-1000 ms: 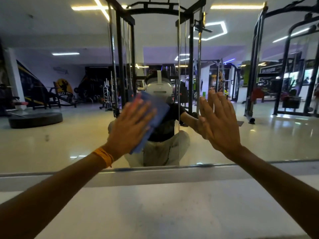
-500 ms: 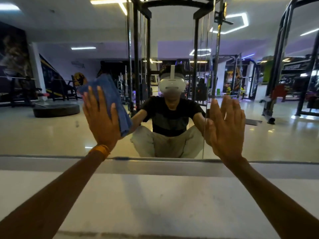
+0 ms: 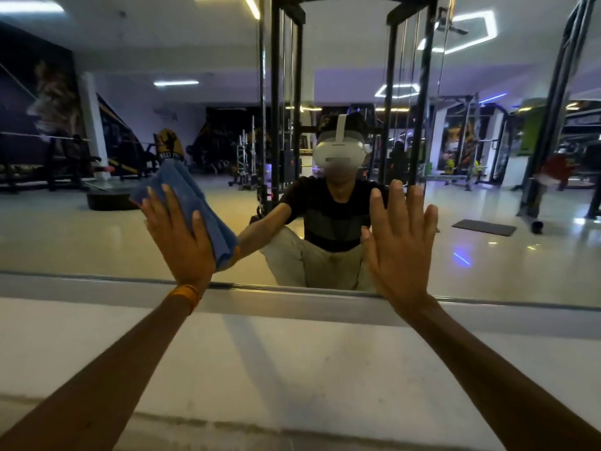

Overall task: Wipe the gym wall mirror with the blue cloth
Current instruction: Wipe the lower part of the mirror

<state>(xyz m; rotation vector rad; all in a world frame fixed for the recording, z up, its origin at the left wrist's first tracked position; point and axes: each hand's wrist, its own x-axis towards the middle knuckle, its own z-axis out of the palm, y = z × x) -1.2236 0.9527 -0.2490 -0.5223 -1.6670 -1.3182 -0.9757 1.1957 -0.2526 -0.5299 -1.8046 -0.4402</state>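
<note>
One blue cloth (image 3: 183,185) pressed between left hand (image 3: 179,242) and mirror (image 3: 81,239).

Soft blue cloth (image 3: 192,203) lies against the glossy, smooth glass mirror (image 3: 81,229).

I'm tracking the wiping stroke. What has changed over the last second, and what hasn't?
The left hand, pressing the blue cloth flat on the mirror, swept left, from in front of the reflected person to beside them. The right hand stayed flat on the mirror, fingers straight.
</note>
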